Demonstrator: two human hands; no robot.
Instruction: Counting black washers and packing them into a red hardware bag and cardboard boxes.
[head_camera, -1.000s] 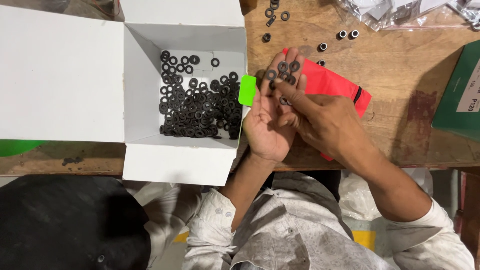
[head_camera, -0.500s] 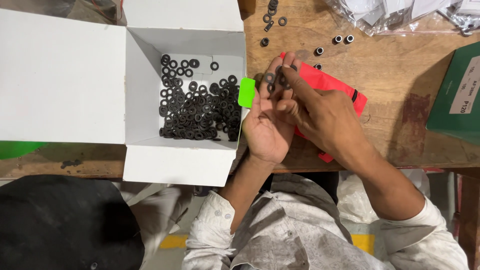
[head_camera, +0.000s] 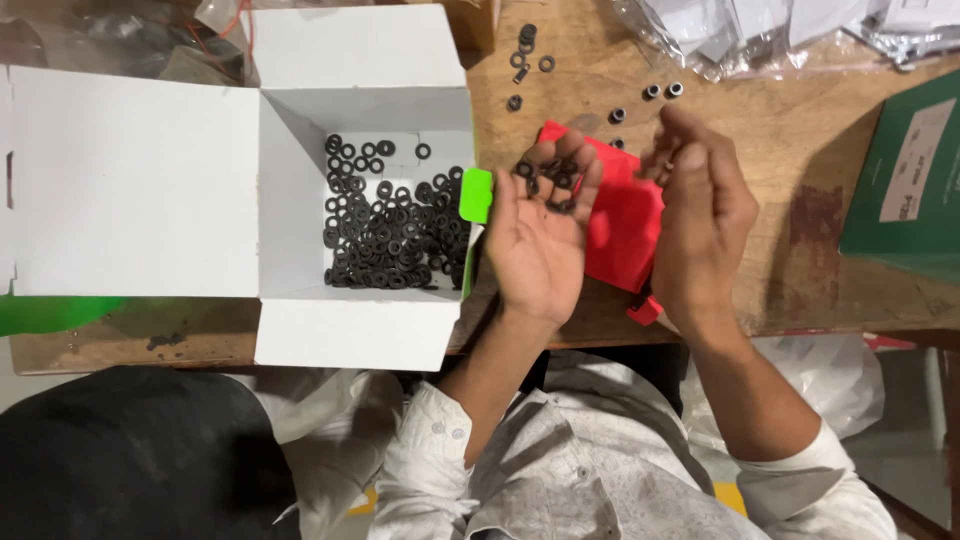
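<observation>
Left hand (head_camera: 540, 240) lies palm-up, cupping black washers (head_camera: 545, 180); right hand (head_camera: 700, 215) hovers beside it, loosely curled.

Right hand (head_camera: 700, 215) fingertips blurred; green book (head_camera: 905, 180) cut off.

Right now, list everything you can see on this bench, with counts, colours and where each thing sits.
white box: one, white card, flaps open, left half of the bench
black rings in box: a heap, too many to count, on the box floor
green tab: one, bright green, at the box's right edge
red sheet: one, red, under the hands
loose rings and small sleeves: about ten, dark, scattered on the wood above the hands
clear bags: several, top right
green book: one, dark green, right edge
wooden bench: one, brown
left hand: palm up, several black rings on its fingers
right hand: raised beside it, apart, blurred
</observation>
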